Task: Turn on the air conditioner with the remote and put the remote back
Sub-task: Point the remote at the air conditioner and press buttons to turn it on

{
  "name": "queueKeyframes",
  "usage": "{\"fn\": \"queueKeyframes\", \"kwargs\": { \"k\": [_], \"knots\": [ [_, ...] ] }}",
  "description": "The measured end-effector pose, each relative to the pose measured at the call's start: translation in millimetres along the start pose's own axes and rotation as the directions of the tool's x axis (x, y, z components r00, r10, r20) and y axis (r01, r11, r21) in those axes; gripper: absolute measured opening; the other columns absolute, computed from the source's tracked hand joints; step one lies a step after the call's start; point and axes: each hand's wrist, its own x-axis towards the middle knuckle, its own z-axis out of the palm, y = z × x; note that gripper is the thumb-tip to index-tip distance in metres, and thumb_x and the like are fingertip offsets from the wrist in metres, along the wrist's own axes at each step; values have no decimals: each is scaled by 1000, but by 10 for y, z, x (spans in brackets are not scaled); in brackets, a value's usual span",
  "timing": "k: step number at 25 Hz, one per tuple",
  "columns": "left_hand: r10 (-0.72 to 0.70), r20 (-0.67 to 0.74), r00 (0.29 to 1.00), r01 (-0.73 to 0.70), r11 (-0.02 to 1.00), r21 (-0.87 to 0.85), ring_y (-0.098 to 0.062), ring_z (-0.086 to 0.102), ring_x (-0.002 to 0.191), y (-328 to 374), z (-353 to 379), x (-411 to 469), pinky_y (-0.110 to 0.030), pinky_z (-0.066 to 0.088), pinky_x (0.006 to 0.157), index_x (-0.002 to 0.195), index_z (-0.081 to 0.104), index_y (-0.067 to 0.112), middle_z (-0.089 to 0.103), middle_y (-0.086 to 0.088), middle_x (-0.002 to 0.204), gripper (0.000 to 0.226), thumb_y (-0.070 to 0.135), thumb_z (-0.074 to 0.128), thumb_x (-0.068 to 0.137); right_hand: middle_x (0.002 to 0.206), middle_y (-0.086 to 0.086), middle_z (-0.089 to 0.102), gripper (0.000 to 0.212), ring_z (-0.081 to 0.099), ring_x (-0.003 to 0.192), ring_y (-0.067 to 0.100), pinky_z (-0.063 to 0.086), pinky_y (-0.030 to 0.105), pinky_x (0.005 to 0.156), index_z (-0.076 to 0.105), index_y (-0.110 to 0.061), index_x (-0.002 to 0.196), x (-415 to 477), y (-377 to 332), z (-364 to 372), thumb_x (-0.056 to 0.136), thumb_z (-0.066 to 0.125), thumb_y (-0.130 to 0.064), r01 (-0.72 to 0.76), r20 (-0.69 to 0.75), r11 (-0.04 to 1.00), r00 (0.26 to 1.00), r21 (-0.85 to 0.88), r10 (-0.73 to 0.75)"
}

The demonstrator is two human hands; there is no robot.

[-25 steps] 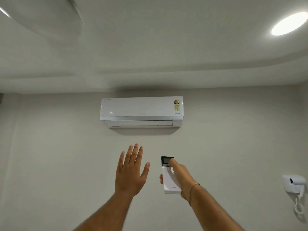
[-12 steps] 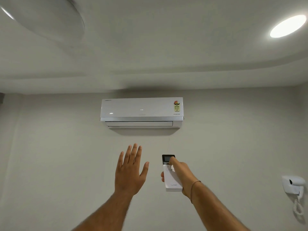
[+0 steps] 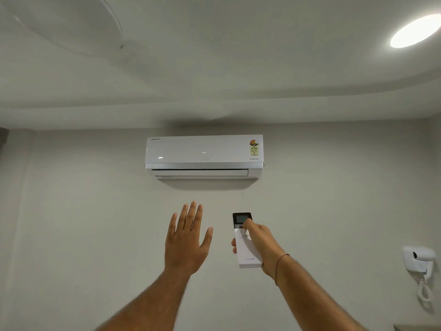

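A white wall-mounted air conditioner (image 3: 204,152) hangs high on the wall ahead, its lower flap closed and two faint lights showing on its front. My right hand (image 3: 261,244) holds a slim white remote (image 3: 247,252) upright and aimed at the unit, with the thumb resting on the buttons just under the dark screen. My left hand (image 3: 187,240) is raised beside it, palm toward the wall, fingers spread and holding nothing.
A white wall-mounted handset with a coiled cord (image 3: 421,263) hangs at the right. A round ceiling light (image 3: 415,32) glows at the top right, and a spinning ceiling fan (image 3: 69,22) blurs at the top left.
Both hands have risen slightly toward the air conditioner. The thumb stays on the remote's buttons, and two small lights now show on the unit's front.
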Motion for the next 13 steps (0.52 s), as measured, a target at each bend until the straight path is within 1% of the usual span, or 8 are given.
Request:
{"fn": "queueKeyframes", "kwargs": {
  "k": [4,9,13],
  "knots": [
    [4,1,1000,-4,1000,-4,-20,13,163,7,-25,-19,-50,13,130,168,21,21,22,-3,175,71,57,28,107,77,18,78,22,73,64,33,59,30,56,61,-7,108,-12,21,-5,101,47,-23,12,4,1000,1000,-1,-12],
    [-14,25,1000,14,1000,10,-20,12,163,-20,-34,-18,-50,12,130,168,22,21,21,-3,176,72,59,24,107,75,22,72,21,71,65,38,61,41,64,55,-7,114,5,82,8,98,48,-18,-13,36,997,999,75,11],
    [-14,32,999,13,1000,9,-20,11,163,5,-37,-34,-50,11,130,168,22,21,20,-3,176,72,59,23,107,77,21,72,22,68,63,35,61,41,66,57,-6,107,8,100,3,93,47,-19,-32,44,997,999,69,29]
  ]
}}
